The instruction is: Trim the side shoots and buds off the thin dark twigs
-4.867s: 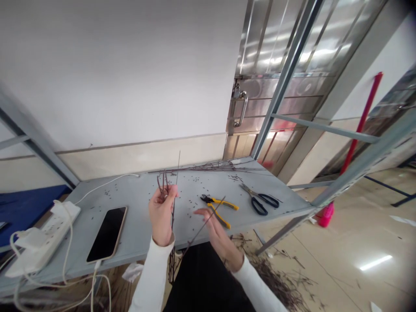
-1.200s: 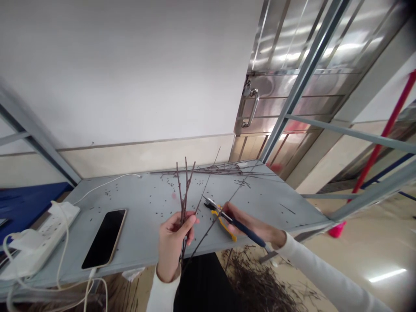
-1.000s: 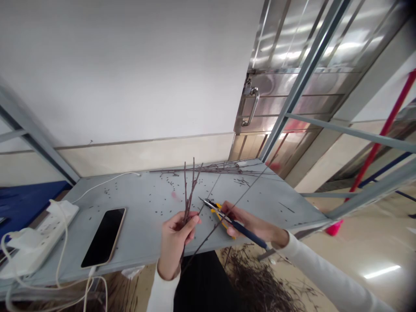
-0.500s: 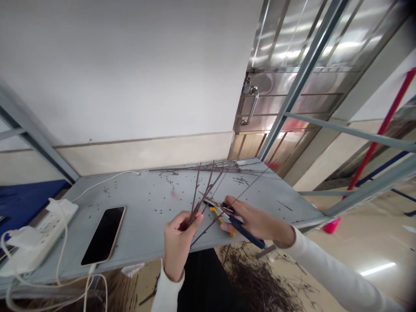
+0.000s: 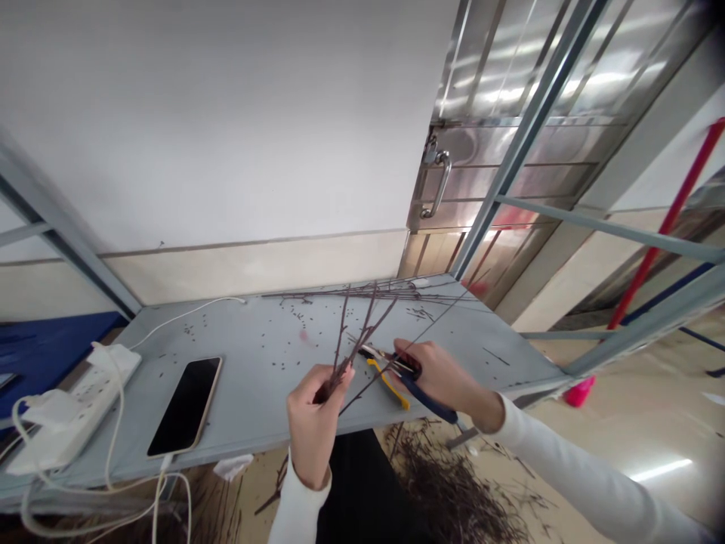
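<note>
Head cam: left hand [image 5: 316, 414] pinching twigs [image 5: 344, 366] near table's front edge [image 5: 254, 438], right hand [image 5: 445, 375] gripping scissors [image 5: 426, 400], so mind those fingers [image 5: 348, 377].

Phone [image 5: 186, 406] near white power strip [image 5: 86, 402]; metal door [image 5: 481, 181] beyond.

At centre frame, twigs [image 5: 338, 376], scissors [image 5: 433, 402] and pliers [image 5: 390, 389] crowd the gap between left hand [image 5: 315, 418] and right hand [image 5: 445, 375]; left of centre, the desk [image 5: 249, 400] gives passage between phone [image 5: 186, 406] and left hand.
</note>
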`<state>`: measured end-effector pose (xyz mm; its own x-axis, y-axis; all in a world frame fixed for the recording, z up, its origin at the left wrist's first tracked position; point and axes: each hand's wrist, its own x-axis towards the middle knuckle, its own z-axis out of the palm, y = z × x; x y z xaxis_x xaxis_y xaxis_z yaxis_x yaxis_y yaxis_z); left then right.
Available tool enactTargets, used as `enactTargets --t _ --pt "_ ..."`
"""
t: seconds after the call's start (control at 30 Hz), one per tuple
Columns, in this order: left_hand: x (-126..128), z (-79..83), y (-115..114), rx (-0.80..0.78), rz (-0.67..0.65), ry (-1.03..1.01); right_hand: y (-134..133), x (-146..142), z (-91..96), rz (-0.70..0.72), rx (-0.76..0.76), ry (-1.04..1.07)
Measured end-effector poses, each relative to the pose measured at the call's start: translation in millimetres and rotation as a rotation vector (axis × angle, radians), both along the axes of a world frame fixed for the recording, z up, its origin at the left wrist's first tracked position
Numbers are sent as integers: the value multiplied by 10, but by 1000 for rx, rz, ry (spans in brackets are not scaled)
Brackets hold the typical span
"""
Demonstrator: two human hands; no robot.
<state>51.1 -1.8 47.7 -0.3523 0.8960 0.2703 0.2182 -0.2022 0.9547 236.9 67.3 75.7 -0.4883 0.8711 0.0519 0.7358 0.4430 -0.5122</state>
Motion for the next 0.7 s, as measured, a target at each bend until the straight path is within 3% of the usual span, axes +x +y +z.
enactTargets --t 0.1,0.23,0.47,0.7 --pt "-30 6 -6 46 21 79 -30 4 -56 -17 8 27" --pt "-10 -58 4 193 55 282 -58 42 -62 18 -91 1" --pt "214 -385 -1 334 90 451 17 172 17 175 -203 -64" --pt "337 -629 -61 273 187 364 42 77 82 -35 -171 -236"
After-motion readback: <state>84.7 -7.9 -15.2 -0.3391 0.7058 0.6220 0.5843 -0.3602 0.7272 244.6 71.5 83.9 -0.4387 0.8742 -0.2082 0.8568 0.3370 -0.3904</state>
